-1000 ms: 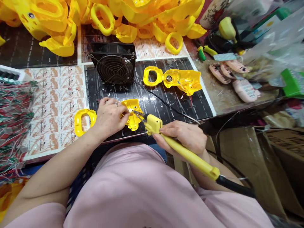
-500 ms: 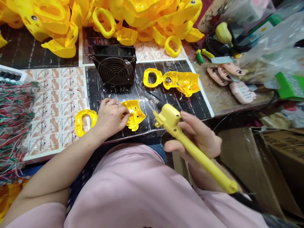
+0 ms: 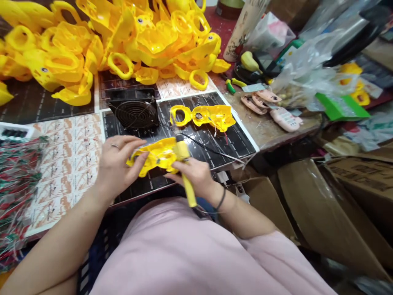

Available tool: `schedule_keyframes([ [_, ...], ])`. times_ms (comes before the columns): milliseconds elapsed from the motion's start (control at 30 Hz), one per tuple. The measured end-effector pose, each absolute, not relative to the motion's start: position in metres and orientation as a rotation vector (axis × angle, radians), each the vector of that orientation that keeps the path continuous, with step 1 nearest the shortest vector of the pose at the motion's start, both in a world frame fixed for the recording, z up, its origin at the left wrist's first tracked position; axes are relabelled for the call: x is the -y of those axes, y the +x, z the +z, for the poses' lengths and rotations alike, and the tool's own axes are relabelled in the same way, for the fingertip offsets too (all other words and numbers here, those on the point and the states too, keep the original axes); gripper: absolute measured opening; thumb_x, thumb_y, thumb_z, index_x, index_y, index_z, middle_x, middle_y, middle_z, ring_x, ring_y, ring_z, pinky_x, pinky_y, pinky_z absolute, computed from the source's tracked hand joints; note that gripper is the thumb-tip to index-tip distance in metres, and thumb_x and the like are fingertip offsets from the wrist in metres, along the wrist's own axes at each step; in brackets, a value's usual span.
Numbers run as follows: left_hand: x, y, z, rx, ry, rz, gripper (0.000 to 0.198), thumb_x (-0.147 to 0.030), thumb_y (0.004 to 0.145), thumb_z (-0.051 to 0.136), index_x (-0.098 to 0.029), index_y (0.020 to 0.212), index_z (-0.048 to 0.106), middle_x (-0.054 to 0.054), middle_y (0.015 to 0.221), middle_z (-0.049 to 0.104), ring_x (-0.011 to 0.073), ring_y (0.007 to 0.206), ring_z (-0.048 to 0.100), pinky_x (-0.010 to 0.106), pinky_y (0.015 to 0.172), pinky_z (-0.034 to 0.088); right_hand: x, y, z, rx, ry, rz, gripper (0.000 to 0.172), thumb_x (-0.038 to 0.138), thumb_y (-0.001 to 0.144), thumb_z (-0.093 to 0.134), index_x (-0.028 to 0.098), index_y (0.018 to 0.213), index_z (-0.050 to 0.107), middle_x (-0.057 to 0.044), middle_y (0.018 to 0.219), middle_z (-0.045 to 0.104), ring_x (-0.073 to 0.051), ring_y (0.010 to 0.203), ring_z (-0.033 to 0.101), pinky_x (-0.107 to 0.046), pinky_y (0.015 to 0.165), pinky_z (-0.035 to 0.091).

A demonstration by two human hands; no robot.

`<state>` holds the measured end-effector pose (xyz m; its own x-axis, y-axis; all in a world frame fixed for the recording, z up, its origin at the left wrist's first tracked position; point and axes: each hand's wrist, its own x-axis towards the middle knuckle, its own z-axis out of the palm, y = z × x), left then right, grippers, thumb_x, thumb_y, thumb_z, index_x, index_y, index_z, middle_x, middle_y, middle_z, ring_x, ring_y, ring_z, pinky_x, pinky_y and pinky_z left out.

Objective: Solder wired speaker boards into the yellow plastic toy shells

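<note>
My left hand [image 3: 119, 164] is closed on the left end of a yellow plastic toy shell [image 3: 164, 149], thumb and fingers at its edge. The shell lies hollow side up, with small parts and wires inside. My right hand [image 3: 196, 174] is wrapped round a yellow soldering iron [image 3: 183, 150], blurred by motion, its dark tip pointing away from me. The right fingertips are close to the shell's right end; whether they touch it I cannot tell. Beyond lies a second yellow shell [image 3: 211, 116] with a round metal-looking part and loose wires.
A black fan [image 3: 135, 110] stands behind the held shell. Yellow toy parts [image 3: 153, 41] are heaped at the back. Wired parts [image 3: 18, 176] pile up at left. Pink shells [image 3: 285, 119], a green box [image 3: 342, 106] and plastic bags are at right; cardboard boxes [image 3: 319, 196] stand below.
My right hand has brought the soldering iron left and turned it to point away from me, near the shell. My left hand has shifted left to the shell's end. The view has shifted too.
</note>
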<state>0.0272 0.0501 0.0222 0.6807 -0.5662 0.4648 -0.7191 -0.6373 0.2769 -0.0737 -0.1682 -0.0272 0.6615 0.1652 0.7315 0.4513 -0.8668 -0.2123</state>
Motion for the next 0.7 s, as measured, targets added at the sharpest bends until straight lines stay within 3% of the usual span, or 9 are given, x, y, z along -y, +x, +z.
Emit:
schedule_keyframes([
  [167, -0.106, 0.057, 0.054, 0.663, 2.685, 0.486, 0.035, -0.046, 0.094, 0.047, -0.024, 0.109, 0.07, 0.007, 0.11, 0.072, 0.0279, 0.105, 0.067, 0.043, 0.098, 0.05, 0.258, -0.103, -0.019, 0.234, -2.578, -1.215, 0.026, 0.039, 0.086, 0.076, 0.022, 0.101, 0.063, 0.0, 0.076, 0.072, -0.013, 0.058, 0.067, -0.023, 0.058, 0.054],
  [267, -0.131, 0.098, 0.056, 0.423, 2.943, 0.281, 0.042, -0.041, 0.091, 0.047, -0.018, 0.119, 0.068, 0.012, 0.124, 0.066, 0.0326, 0.111, 0.063, 0.047, 0.1, 0.048, 0.31, -0.108, -0.036, 0.025, -2.646, -1.291, 0.035, 0.052, 0.083, 0.076, 0.024, 0.098, 0.063, 0.0, 0.073, 0.073, -0.015, 0.051, 0.068, -0.022, 0.048, 0.051],
  [400, -0.132, 0.164, 0.046, 0.228, 3.069, 0.16, 0.063, -0.034, 0.089, 0.05, -0.008, 0.146, 0.047, 0.019, 0.149, 0.047, 0.0375, 0.138, 0.043, 0.049, 0.113, 0.038, 0.343, -0.09, -0.06, -0.163, -2.646, -1.388, 0.048, 0.068, 0.082, 0.068, 0.024, 0.1, 0.061, -0.002, 0.068, 0.073, -0.017, 0.053, 0.07, -0.021, 0.046, 0.049],
  [500, -0.118, 0.205, 0.032, 0.127, 3.08, 0.199, 0.073, -0.034, 0.088, 0.052, -0.009, 0.155, 0.033, 0.02, 0.159, 0.035, 0.0369, 0.148, 0.03, 0.049, 0.118, 0.033, 0.347, -0.071, -0.061, -0.345, -2.643, -1.354, 0.063, 0.081, 0.077, 0.062, 0.022, 0.097, 0.062, -0.003, 0.065, 0.071, -0.018, 0.049, 0.068, -0.025, 0.046, 0.047],
  [600, -0.107, 0.228, 0.024, 0.091, 3.176, 0.064, 0.068, -0.027, 0.087, 0.053, -0.009, 0.151, 0.04, 0.024, 0.15, 0.047, 0.0391, 0.14, 0.043, 0.053, 0.109, 0.042, 0.342, -0.062, -0.049, -0.479, -2.656, -1.377, 0.075, 0.09, 0.071, 0.056, 0.02, 0.096, 0.066, -0.001, 0.053, 0.063, -0.019, 0.04, 0.061, -0.027, 0.042, 0.041],
  [700, -0.105, 0.233, 0.038, 0.12, 3.229, -0.078, 0.054, -0.022, 0.083, 0.061, -0.01, 0.136, 0.058, 0.021, 0.129, 0.065, 0.0388, 0.123, 0.059, 0.052, 0.098, 0.05, 0.335, -0.066, -0.037, -0.447, -2.595, -1.498, 0.066, 0.083, 0.073, 0.065, 0.023, 0.1, 0.068, 0.001, 0.048, 0.06, -0.017, 0.035, 0.058, -0.026, 0.038, 0.04],
])
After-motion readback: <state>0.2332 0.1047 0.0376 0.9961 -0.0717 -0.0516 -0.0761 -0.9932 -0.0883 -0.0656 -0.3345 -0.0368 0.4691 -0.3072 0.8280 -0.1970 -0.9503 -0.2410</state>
